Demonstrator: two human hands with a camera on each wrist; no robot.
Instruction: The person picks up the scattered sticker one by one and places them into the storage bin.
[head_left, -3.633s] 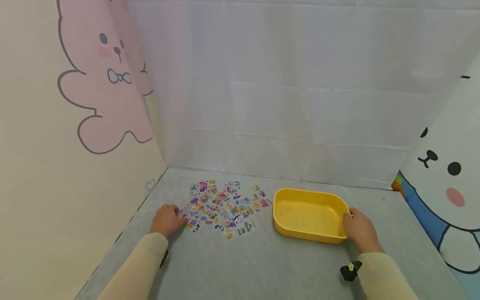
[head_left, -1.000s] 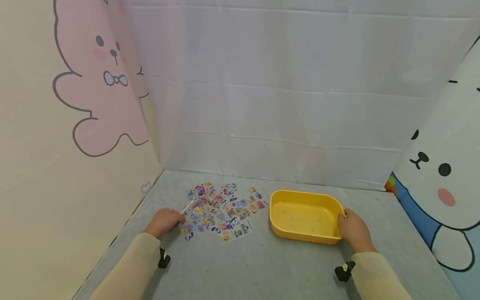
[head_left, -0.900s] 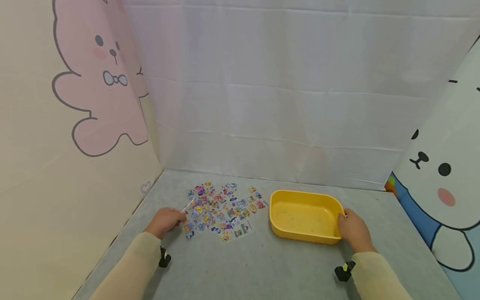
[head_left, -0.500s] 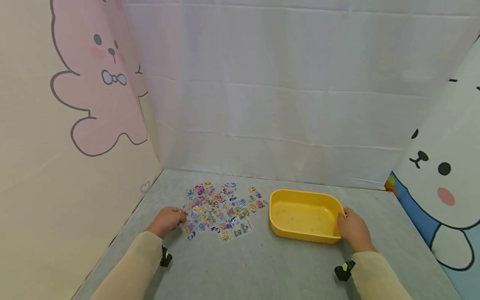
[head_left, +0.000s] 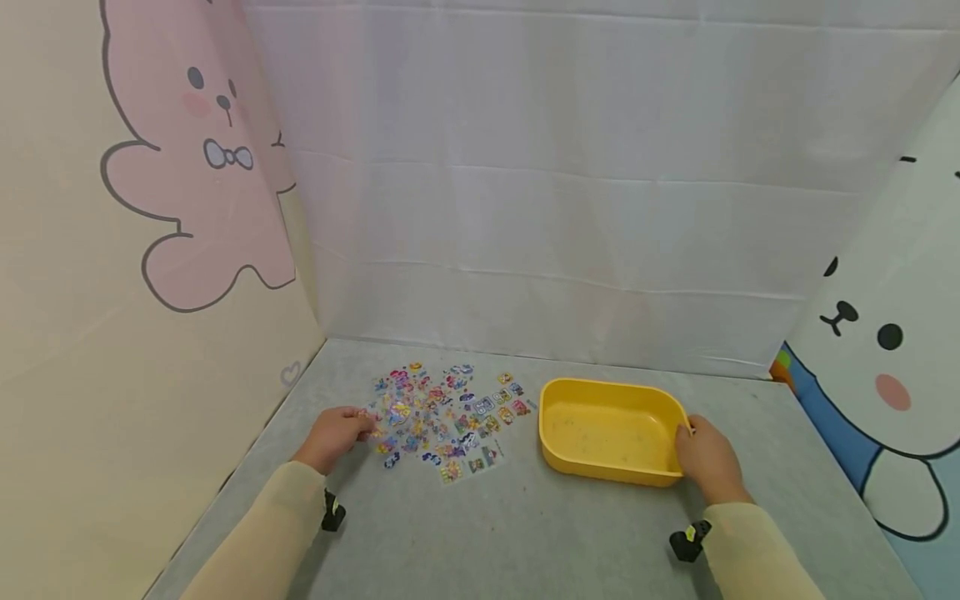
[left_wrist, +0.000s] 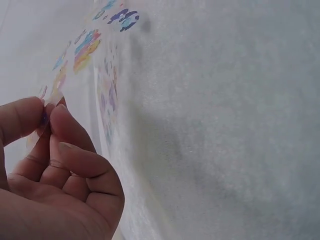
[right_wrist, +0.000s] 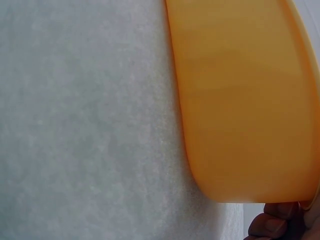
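My left hand (head_left: 335, 437) pinches the left edge of a clear sticker sheet (head_left: 400, 411) printed with small colourful pictures. In the left wrist view, thumb and fingers close on a corner of that sheet, whose printed part (left_wrist: 87, 50) rises above the grey surface. Beneath and beside it lie more sticker sheets (head_left: 483, 406), overlapping so that their number is hard to tell. My right hand (head_left: 708, 458) grips the right end of a yellow plastic tub (head_left: 607, 475) by its rim. In the right wrist view, fingertips (right_wrist: 274, 225) curl under the tub's rim.
Both hands are above a grey-covered table (head_left: 480, 542). A white cloth backdrop (head_left: 570, 208) hangs at the rear edge. Cartoon-printed panels stand left (head_left: 187, 375) and right (head_left: 885, 367). Black wrist cameras (head_left: 686, 543) sit under the sleeves.
From touching the sheets' left edge, my left hand has lifted one edge and lately shifted slightly right and away from me with the sheet. The right hand and tub have stayed in place.
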